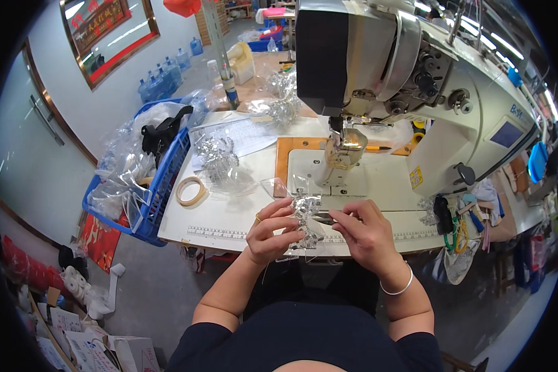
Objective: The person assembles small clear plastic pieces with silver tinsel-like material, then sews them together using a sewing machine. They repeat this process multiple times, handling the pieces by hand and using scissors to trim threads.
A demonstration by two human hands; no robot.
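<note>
At the front of the sewing table, my left hand [270, 232] has its fingers closed on a shiny silver and clear plastic piece [307, 229]. To its right, my right hand [371, 237] pinches a small, dark, slim metal tool [323, 218]. The tool's tip points left and reaches the plastic piece; I cannot make out its exact kind. Just beyond both hands stands the sewing machine's needle and presser area [343, 152]. Farther left on the table lies a pile of similar silver and clear plastic pieces [220, 162].
A tape roll [191, 191] lies beside a blue basket [173, 170] of plastic bags at the left. The white machine head [477, 118] overhangs the right side. Scissors with coloured handles [459, 235] and other tools sit at the right. A printed ruler [223, 234] runs along the front edge.
</note>
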